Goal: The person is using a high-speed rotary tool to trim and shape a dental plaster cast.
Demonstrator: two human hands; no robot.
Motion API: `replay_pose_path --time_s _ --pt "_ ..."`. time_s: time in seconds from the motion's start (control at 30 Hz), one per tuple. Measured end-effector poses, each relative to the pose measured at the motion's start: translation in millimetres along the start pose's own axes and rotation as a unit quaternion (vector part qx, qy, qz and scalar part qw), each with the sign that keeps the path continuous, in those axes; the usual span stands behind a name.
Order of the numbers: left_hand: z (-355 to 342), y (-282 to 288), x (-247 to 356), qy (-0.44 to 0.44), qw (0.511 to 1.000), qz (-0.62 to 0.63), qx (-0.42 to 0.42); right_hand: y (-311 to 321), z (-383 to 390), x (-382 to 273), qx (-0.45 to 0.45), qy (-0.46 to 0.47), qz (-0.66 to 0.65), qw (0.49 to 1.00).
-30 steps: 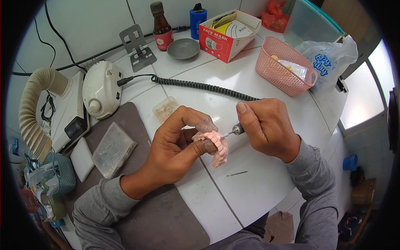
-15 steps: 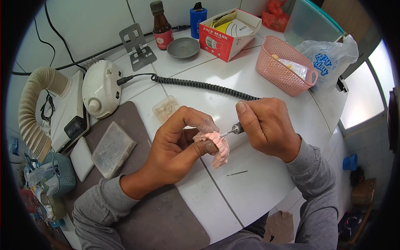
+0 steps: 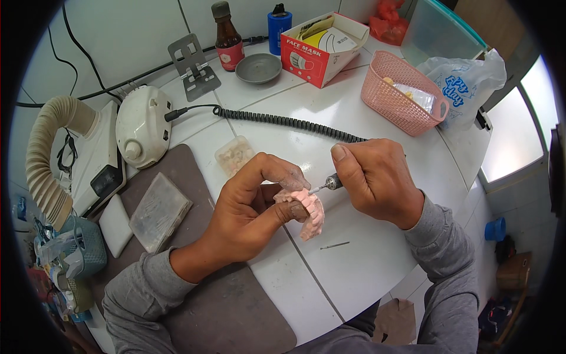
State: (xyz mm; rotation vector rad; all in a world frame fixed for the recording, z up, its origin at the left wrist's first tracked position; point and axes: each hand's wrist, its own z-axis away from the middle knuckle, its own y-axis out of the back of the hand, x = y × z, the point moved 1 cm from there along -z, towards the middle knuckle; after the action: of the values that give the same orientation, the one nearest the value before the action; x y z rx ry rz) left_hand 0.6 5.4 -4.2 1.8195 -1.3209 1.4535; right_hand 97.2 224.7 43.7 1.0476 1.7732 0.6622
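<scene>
Left hand (image 3: 239, 227) pinches the pink dental cast (image 3: 315, 216); right hand (image 3: 380, 183), at the cast's two o'clock, grips a handpiece (image 3: 334, 182), bur (image 3: 317, 189) at its edge: grinding apparently under way, finished and outstanding portions indeterminable.

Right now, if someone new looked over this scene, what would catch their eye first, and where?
First, the pink dental model near the middle, pinched in the left hand, with the thin tip of the handpiece held by the right hand at its upper edge. Next, the red-and-white open box toward the back, then the rounded white machine at the left, its black coiled cord running toward the right hand.
</scene>
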Motion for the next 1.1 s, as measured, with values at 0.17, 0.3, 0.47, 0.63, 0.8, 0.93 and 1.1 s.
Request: replay_pose_path --time_s 0.17,0.3,0.47,0.63,0.8,0.93,1.1 --pt "0.2 -0.1 -0.1 0.007 1.0 0.006 0.001 0.0 0.0 -0.3 -0.004 -0.003 0.001 1.0" --pt "-0.1 -0.6 0.8 0.006 1.0 0.005 0.0 -0.3 -0.1 -0.3 -0.004 -0.007 0.001 1.0" --pt "-0.3 -0.4 0.6 0.001 1.0 0.0 -0.002 -1.2 0.5 0.5 0.0 -0.007 0.008 1.0" --pt "0.6 -1.1 0.8 0.019 1.0 0.025 0.001 -0.3 0.0 -1.1 0.003 -0.005 0.006 1.0" --pt "-0.1 -0.2 0.2 0.012 1.0 0.014 0.002 1.5 0.1 -1.3 -0.005 -0.008 0.002 1.0" --pt "0.1 -0.2 0.6 0.012 1.0 0.003 0.004 1.1 0.1 -1.1 -0.002 -0.002 0.001 1.0" --pt "0.2 -0.8 0.7 0.013 1.0 0.018 0.0 0.0 0.2 -0.9 0.0 -0.004 0.009 1.0"
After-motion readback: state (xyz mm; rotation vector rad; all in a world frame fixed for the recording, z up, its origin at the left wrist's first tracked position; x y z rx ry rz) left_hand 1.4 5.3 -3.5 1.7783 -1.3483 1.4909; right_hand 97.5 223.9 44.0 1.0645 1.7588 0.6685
